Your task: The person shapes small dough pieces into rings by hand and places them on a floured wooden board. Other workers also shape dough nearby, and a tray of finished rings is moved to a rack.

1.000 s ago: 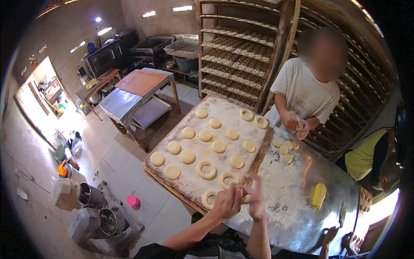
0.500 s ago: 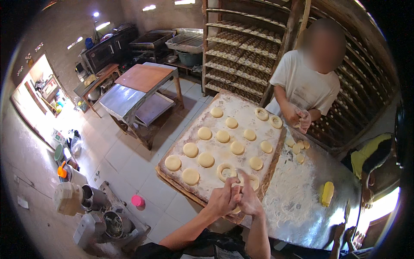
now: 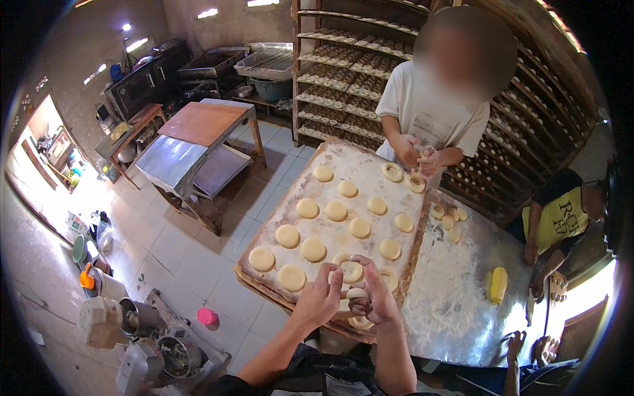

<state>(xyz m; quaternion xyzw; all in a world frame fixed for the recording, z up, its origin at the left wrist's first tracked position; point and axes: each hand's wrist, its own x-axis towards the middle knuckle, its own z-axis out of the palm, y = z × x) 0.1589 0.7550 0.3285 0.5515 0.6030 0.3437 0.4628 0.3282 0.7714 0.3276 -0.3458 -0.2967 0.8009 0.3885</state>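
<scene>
Over the near edge of a floured board (image 3: 271, 218), a pale dough ring (image 3: 357, 293) is held between my two hands. My left hand (image 3: 320, 297) pinches its left side, and the curled fingers of my right hand (image 3: 376, 294) go round its right side. The fingers hide part of the ring. Just beyond my fingertips lies another dough ring (image 3: 350, 269) on the board. Several flat round dough pieces (image 3: 314, 249) are spread in rows, and two shaped rings (image 3: 392, 173) lie at the far right corner.
Across the board a person (image 3: 429, 112) works dough with both hands. A metal table (image 3: 456, 290) on the right carries flour, small dough lumps (image 3: 451, 221) and a yellow block (image 3: 498, 285). Another person (image 3: 561, 218) and other hands are at its right side. Racks (image 3: 350, 79) of rings stand behind.
My hands have moved slightly apart, and the dough ring between them now shows. The person across has shifted left in view. The whole view has turned a little.
</scene>
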